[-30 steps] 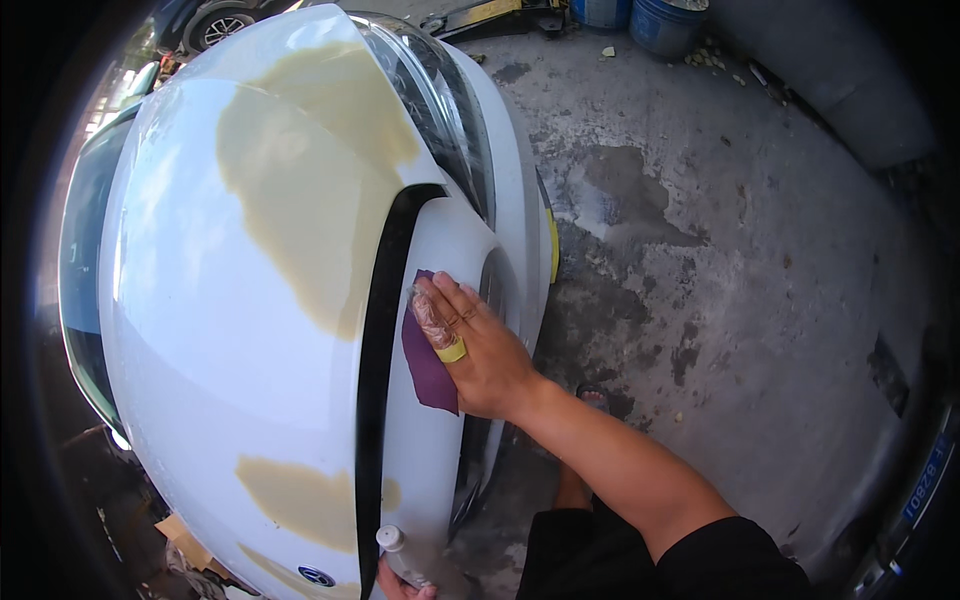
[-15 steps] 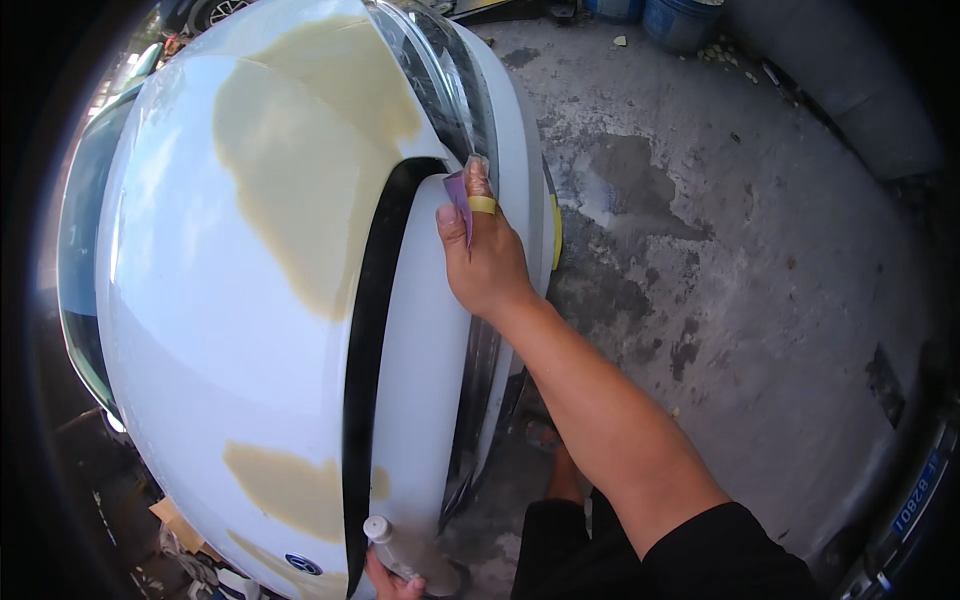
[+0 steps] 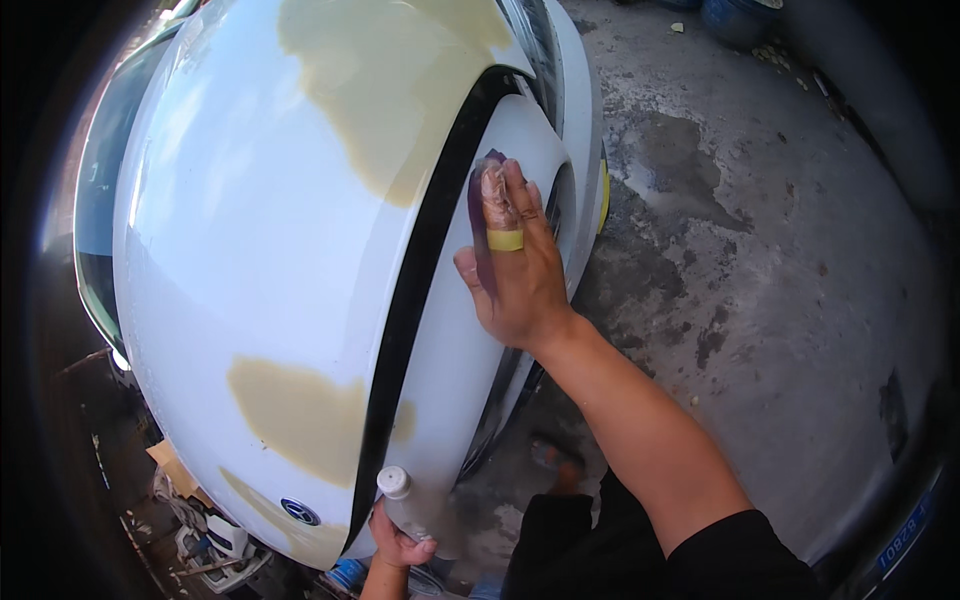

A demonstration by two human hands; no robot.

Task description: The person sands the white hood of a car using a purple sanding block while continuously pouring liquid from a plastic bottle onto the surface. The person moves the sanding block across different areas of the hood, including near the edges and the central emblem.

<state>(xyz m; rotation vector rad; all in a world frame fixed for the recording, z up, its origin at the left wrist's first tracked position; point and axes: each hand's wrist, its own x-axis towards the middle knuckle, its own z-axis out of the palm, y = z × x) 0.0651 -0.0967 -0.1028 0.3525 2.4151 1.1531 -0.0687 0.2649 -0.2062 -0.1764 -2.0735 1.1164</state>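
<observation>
My right hand [image 3: 530,275] lies with outstretched fingers on the white front panel [image 3: 445,365] of a car. Under its fingers and along the thumb side it holds a purple sheet of sandpaper [image 3: 482,235] against the panel. One finger is wrapped in clear plastic, with a band of yellow tape [image 3: 506,240] at its base. Low in the view, my left hand [image 3: 398,548] is closed around a pale bottle [image 3: 408,512] with a white cap. Tan patches [image 3: 300,415] mark the white hood [image 3: 260,270], beyond a black gap [image 3: 418,275].
A round emblem [image 3: 300,511] sits at the hood's lower edge. On the right stretches a stained concrete floor [image 3: 760,330], with a blue bucket [image 3: 738,22] at the far end. Cardboard [image 3: 178,470] and car parts [image 3: 225,540] lie at lower left.
My right hand has moved from the headlight's edge onto the front panel, its fingers now flatter over the sandpaper. The bottle in my left hand shows higher, and the view has shifted.
</observation>
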